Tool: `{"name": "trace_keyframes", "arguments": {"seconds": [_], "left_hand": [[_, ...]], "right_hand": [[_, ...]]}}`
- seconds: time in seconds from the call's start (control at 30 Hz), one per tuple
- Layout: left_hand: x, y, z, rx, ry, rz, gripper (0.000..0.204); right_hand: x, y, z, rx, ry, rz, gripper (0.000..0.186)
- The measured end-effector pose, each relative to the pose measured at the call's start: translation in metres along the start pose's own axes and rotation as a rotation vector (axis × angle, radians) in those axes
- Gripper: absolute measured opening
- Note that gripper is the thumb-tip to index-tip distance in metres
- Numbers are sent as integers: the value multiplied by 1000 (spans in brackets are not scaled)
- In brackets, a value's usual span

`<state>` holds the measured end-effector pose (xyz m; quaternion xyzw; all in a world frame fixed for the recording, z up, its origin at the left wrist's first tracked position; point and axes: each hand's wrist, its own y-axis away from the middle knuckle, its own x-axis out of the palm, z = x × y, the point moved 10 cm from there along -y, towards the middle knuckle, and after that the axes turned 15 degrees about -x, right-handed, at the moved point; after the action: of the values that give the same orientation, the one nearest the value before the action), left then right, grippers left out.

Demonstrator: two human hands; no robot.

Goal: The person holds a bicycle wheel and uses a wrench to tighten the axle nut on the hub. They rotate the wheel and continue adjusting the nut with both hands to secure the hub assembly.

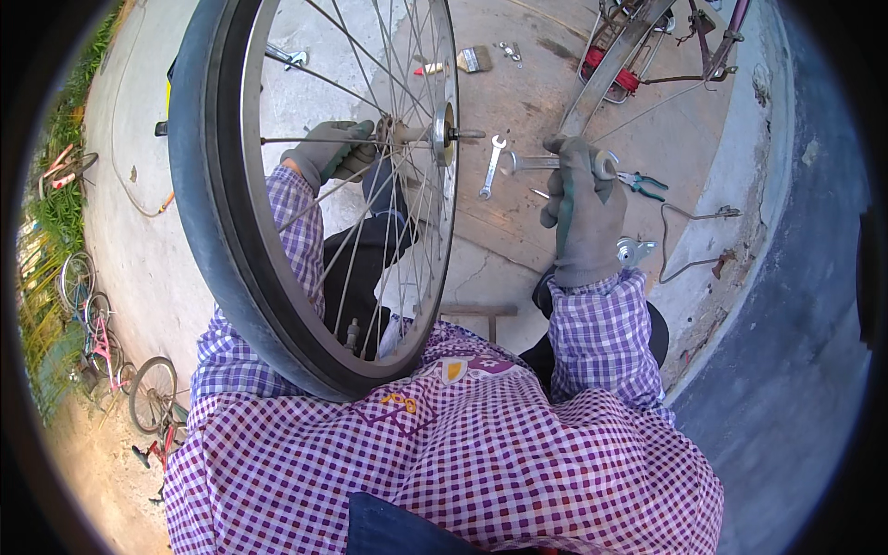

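An upright bicycle wheel (213,203) with a dark tyre rests against my lap. My left hand (328,153), in a grey-green glove, is behind the spokes with fingers closed at the hub (393,134) on the axle's left side. A metal disc (442,139) sits on the hub's right side, with the threaded axle end sticking out. My gloved right hand (583,203), right of the wheel, is closed around a large metal wrench (527,163), its ring end showing beside the fingers. A smaller spanner (492,166) lies on the ground just left of it.
Pliers (647,188), a paintbrush (472,59), an adjustable wrench (291,57) and a bent metal rod (666,250) lie on the concrete. An upturned bicycle frame (610,46) with red parts stands ahead right, beside a dark wall (795,370). Several bicycles (153,393) lie or stand at left by plants.
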<state>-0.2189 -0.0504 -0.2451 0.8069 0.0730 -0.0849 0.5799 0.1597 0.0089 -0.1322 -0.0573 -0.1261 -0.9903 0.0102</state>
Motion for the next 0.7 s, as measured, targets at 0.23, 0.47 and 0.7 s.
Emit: {"name": "trace_keyframes", "arguments": {"seconds": [0.23,0.47,0.7], "left_hand": [[15,-12,27,-71,-52,5,38],[7,-7,54,-40,-41,-88,38],[6,16,60,7,156,-63,31]], "right_hand": [[9,20,-31,20,-37,48,20],[32,50,-41,-89,66,201,25],[46,63,-41,-271,162,280,30]]}}
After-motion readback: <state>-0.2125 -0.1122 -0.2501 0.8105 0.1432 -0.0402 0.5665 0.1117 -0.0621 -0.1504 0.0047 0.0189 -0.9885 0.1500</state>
